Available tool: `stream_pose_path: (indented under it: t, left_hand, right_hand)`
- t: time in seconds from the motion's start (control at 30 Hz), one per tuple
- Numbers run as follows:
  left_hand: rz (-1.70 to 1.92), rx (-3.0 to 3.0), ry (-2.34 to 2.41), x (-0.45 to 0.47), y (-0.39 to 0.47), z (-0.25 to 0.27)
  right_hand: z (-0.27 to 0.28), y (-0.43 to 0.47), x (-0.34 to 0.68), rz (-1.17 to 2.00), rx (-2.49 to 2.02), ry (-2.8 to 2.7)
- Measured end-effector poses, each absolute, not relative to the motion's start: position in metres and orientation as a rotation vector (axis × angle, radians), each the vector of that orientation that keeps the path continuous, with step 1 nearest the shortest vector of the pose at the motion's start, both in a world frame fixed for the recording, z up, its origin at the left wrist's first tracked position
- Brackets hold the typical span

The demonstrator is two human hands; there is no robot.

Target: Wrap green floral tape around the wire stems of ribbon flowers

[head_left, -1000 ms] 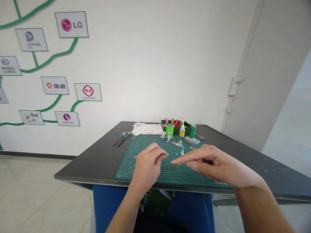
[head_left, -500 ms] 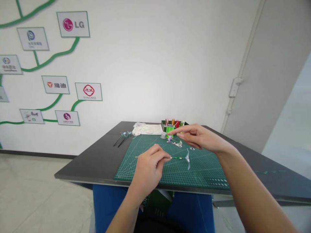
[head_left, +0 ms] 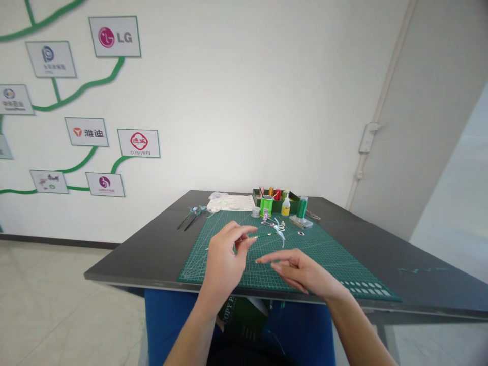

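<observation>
My left hand (head_left: 229,249) pinches a thin stick (head_left: 264,235) between thumb and fingers, above the mat. Green wrapping covers the part of the stick beyond my fingertips, and pale blue petals (head_left: 280,237) spread from its far end. My right hand (head_left: 301,272) is lower and to the right, near the mat's front edge, apart from the stick. Its index finger points left, with the thumb and other fingers drawn together beneath; whatever they pinch is too fine to see. Both hands are over a green cutting mat (head_left: 229,272).
Behind the hands are scissors (head_left: 282,226), a green can (head_left: 266,205), a glue bottle (head_left: 285,207), a green thread spool (head_left: 302,207) and a box of spools (head_left: 293,203). Two dark sticks with blue flowers (head_left: 195,217) lie left, near white sheets (head_left: 238,203). The dark table's (head_left: 152,254) front edge is close.
My right hand has come down and toward me, from above the stick to below it. The left hand has shifted slightly left, and the stick's petal end has swung up and away.
</observation>
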State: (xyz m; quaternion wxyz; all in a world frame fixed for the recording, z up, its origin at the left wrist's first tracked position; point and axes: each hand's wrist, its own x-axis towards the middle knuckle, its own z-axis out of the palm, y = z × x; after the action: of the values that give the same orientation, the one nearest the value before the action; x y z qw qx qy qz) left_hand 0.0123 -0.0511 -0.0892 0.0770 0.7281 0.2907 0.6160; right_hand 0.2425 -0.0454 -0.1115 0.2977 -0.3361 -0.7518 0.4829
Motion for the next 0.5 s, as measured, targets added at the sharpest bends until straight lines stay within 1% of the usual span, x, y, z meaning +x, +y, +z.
stream_pose_path:
  t: [0.17, 0.3, 0.4, 0.5]
  left_hand:
    - [1.740, 2.037, 0.819, 0.015, -0.048, -0.089]
    - [1.699, 1.915, 0.777, 0.013, -0.050, -0.086]
    - [1.688, 1.849, 0.763, 0.010, -0.050, -0.085]
    - [1.707, 1.820, 0.773, 0.008, -0.049, -0.085]
  right_hand:
    - [-0.138, -0.064, 0.234, 1.373, -0.712, -1.773]
    - [-0.156, -0.072, 0.223, 1.471, -0.481, -1.361]
    - [-0.164, -0.069, 0.219, 1.397, -0.484, -1.092]
    - [-0.165, -0.059, 0.231, 1.131, -0.806, -1.122]
